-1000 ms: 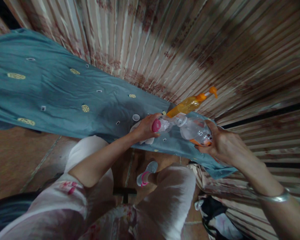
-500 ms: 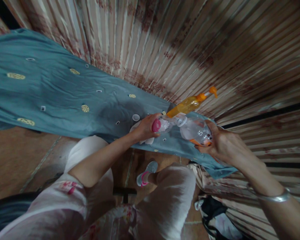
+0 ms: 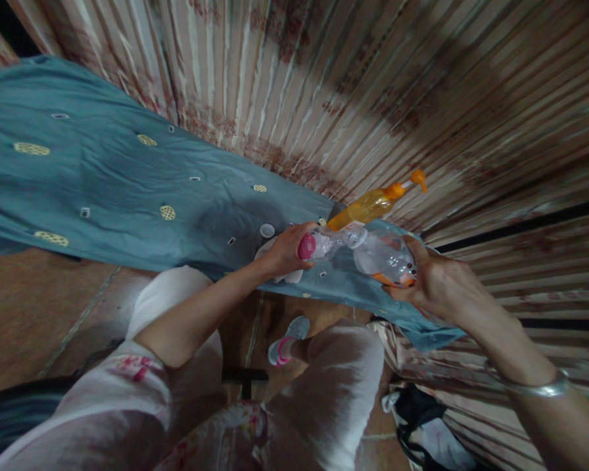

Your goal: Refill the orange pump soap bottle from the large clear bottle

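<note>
My left hand [image 3: 294, 250] is wrapped round a small clear plastic bottle with a pink label [image 3: 328, 243]. A larger clear bottle with an orange label [image 3: 380, 258] lies tilted in my right hand [image 3: 429, 278], its neck toward the left. The two bottle mouths meet or nearly meet; whether they touch I cannot tell. Just behind them stands a pump bottle of yellow liquid [image 3: 368, 208] with an orange pump head. A white cap [image 3: 267, 230] rests on the cloth beside my left hand, and a crumpled white tissue or cloth [image 3: 292, 275] lies partly under that hand.
A teal patterned cloth [image 3: 118, 176] covers the long narrow table. Behind it hangs a pleated floral curtain [image 3: 294, 85], with dark bars at the right. My knees are close to the table's front edge. A black and white bag or cloth [image 3: 422, 418] lies on the floor at the lower right.
</note>
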A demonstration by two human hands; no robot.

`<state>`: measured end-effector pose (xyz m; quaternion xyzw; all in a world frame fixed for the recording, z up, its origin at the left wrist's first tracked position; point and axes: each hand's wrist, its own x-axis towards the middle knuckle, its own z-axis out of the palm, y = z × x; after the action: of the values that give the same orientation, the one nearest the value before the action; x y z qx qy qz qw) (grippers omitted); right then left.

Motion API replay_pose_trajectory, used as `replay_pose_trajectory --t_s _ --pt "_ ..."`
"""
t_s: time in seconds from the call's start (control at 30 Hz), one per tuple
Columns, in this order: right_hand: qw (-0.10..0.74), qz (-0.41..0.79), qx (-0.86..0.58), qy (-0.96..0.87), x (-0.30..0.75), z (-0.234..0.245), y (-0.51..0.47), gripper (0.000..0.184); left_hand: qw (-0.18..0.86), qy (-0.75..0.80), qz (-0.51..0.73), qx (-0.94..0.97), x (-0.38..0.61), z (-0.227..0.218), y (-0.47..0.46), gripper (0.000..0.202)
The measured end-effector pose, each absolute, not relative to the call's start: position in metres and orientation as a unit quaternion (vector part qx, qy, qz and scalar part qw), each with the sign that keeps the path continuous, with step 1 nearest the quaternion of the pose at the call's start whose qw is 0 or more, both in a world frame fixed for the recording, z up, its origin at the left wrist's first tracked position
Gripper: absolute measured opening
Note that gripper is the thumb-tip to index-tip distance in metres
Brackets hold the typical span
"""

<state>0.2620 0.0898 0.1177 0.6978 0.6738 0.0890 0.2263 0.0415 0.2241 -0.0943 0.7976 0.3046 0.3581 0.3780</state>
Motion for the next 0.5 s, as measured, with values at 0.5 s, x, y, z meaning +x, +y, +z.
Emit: replay_pose_trajectory --t_s 0.5 --pt "0.213 0.09 0.699 0.677 0.2605 0.1186 0.0878 0.077 0.381 0.3 0.366 0.794 0.0419 -0.0974 0.225 0.088"
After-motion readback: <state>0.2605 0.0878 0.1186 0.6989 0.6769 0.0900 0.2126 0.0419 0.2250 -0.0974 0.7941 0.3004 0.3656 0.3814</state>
